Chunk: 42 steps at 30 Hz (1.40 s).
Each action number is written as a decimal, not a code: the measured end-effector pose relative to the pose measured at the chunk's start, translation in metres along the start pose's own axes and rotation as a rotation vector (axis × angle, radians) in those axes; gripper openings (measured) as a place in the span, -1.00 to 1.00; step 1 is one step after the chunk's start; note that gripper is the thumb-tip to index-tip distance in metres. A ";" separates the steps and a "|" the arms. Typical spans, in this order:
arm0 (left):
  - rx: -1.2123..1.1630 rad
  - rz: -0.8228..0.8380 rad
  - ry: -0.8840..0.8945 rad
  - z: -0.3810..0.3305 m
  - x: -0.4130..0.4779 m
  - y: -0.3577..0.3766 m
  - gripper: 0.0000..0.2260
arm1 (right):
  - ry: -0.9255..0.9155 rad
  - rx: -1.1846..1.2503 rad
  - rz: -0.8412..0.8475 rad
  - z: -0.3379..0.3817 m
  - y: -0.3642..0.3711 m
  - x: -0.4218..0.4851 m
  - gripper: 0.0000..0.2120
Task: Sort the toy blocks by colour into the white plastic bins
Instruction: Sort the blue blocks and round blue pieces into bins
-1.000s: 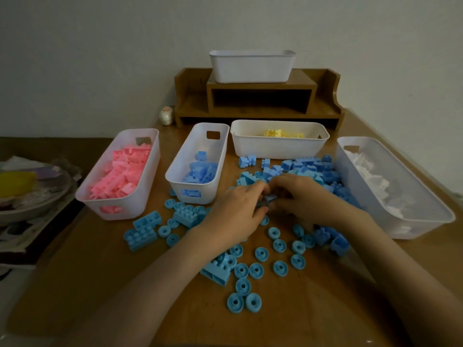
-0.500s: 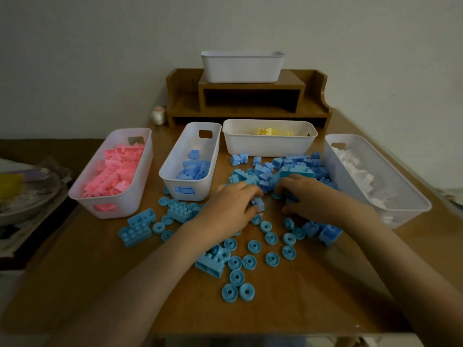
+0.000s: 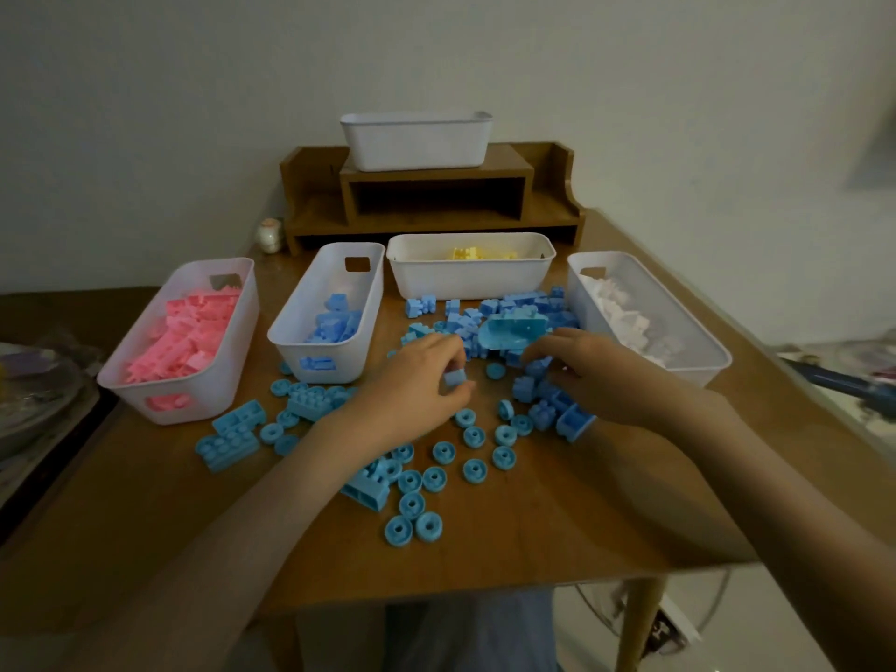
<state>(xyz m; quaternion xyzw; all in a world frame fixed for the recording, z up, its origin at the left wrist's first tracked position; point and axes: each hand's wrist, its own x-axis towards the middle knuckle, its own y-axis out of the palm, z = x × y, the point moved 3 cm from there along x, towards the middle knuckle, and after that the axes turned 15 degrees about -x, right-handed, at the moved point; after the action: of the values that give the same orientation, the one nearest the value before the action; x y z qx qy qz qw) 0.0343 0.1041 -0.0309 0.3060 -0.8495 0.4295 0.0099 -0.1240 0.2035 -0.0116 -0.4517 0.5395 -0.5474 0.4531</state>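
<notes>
Left hand [image 3: 412, 380] pinches small blue block [image 3: 455, 378]; right hand [image 3: 594, 375] rests on blue pile [image 3: 514, 312]

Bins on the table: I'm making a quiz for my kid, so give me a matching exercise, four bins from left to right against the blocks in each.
Bins:
1. left bin
2. second bin
3. third bin
4. right bin

Contents:
a. yellow blocks
b. white blocks
c. pink blocks
d. blue blocks

Pairs: 1-c, 2-d, 3-a, 4-b.
</notes>
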 end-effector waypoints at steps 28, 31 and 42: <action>0.105 -0.064 -0.178 0.023 0.009 0.008 -0.80 | -0.195 0.098 -0.206 0.034 0.035 0.039 -0.77; 0.103 -0.076 -0.153 0.026 0.010 0.008 -0.81 | -0.202 0.185 -0.217 0.031 0.039 0.038 -0.84; -0.243 -0.310 -0.290 0.013 0.006 -0.004 -0.86 | 0.088 1.211 -0.167 0.025 0.023 0.029 -0.85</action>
<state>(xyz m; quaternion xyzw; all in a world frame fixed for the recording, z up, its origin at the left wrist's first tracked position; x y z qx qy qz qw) 0.0353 0.0896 -0.0344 0.4877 -0.8304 0.2692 -0.0095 -0.1042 0.1706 -0.0346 -0.1318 0.1136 -0.8086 0.5620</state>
